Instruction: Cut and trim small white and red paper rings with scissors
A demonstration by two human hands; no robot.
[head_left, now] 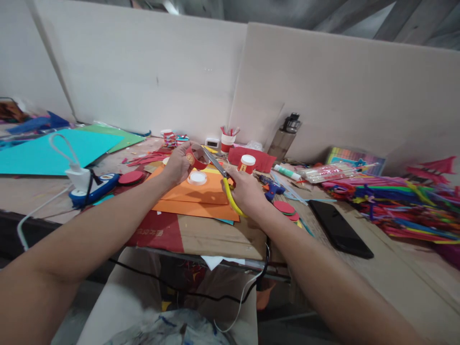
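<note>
My left hand (178, 165) is closed on a curved red paper strip (196, 159) with a gold-and-white round mark, held above the orange paper sheets (196, 194). My right hand (244, 191) grips yellow-handled scissors (221, 175); the blades point up and left and touch the red strip. A white round lid (197, 178) lies on the orange sheets just below both hands. A small glue jar (247, 164) with a white cap stands right behind the scissors.
A black phone (339, 229) lies at the right, beside a heap of coloured pipe cleaners (395, 206). A blue glue gun (271, 188), red paper discs (285, 208), a dark bottle (285, 134), a pen cup (227, 140), a teal sheet (46, 151) and a white plug (79, 178) surround the work.
</note>
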